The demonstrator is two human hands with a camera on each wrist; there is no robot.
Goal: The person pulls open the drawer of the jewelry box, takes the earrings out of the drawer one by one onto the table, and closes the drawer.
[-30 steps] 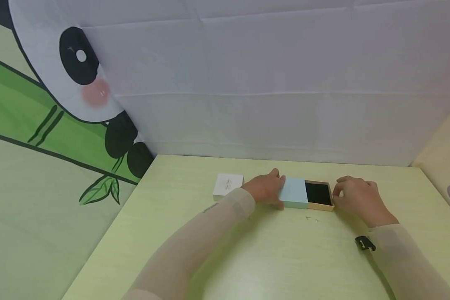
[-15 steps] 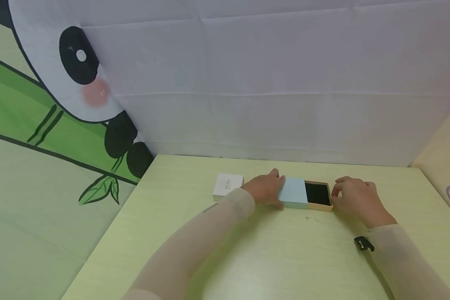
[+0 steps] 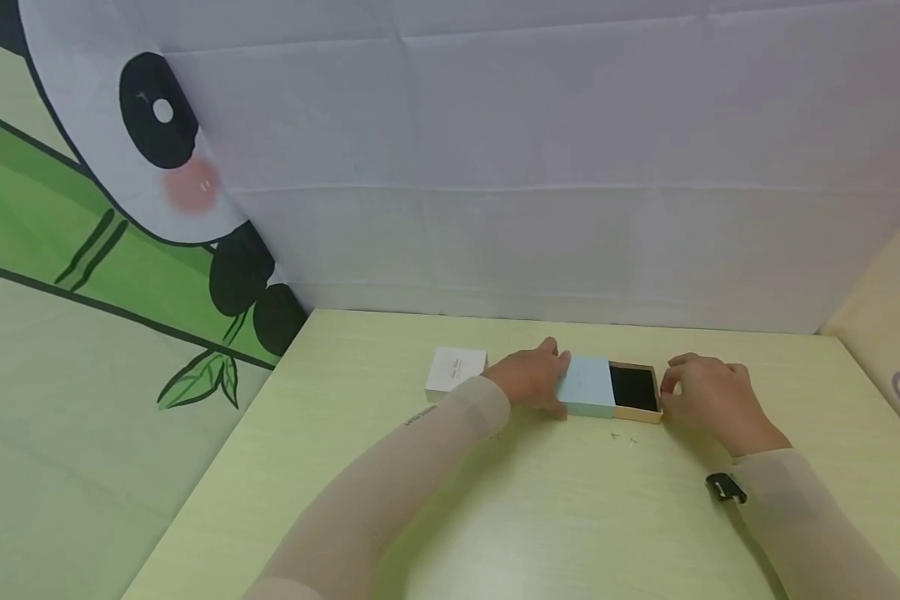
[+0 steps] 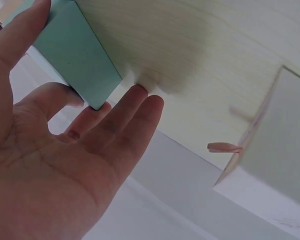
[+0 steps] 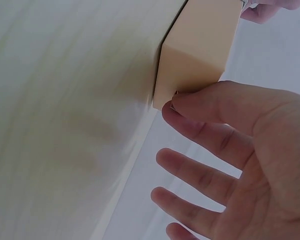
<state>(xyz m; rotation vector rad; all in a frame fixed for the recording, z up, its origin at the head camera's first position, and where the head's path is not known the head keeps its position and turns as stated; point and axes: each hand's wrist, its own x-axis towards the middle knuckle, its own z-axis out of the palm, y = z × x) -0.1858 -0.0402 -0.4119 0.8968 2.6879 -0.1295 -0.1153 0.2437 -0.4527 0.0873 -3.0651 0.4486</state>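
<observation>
A drawer box lies on the table: a light blue sleeve (image 3: 589, 385) with a tan drawer (image 3: 639, 414) partly out of its right end. Black shows inside the drawer. My left hand (image 3: 528, 379) holds the sleeve at its left end, thumb at the front and fingers toward the back. In the left wrist view the sleeve's teal side (image 4: 77, 55) lies between thumb and fingers. At the drawer's end, my right hand (image 3: 712, 398) pinches a small tab between thumb and index finger; most of the tab is hidden. The right hand's other fingers are spread apart.
Left of the sleeve, behind my left wrist, stands a white box (image 3: 453, 371) with small print on top. A pink ribbon tab (image 4: 224, 147) sticks out of its side. Tiny scraps (image 3: 622, 438) lie in front of the sleeve. A white cloth (image 3: 540, 183) hangs behind the table.
My right hand has moved slightly left, and the drawer has slid a little farther into the sleeve. The left hand and sleeve have stayed nearly still.
</observation>
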